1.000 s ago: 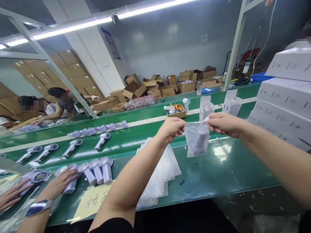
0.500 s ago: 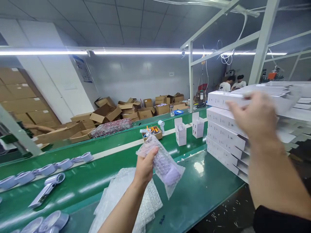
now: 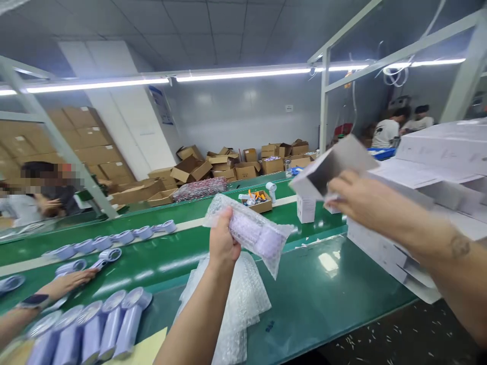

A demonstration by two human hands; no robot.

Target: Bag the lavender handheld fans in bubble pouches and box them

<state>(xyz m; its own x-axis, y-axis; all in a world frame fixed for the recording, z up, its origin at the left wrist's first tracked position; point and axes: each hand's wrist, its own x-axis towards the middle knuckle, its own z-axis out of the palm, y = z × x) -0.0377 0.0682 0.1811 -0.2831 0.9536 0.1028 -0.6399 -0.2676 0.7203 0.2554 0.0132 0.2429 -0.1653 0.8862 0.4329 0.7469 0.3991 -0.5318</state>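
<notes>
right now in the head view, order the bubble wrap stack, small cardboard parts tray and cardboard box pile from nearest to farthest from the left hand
1. bubble wrap stack, just below the left hand.
2. small cardboard parts tray, on the belt beyond.
3. cardboard box pile, against the far wall.

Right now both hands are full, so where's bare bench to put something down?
The green bench is bare between the bubble-wrap pile and the stack of white boxes. It is crowded at the left, where purple fans lie in a row.
</notes>
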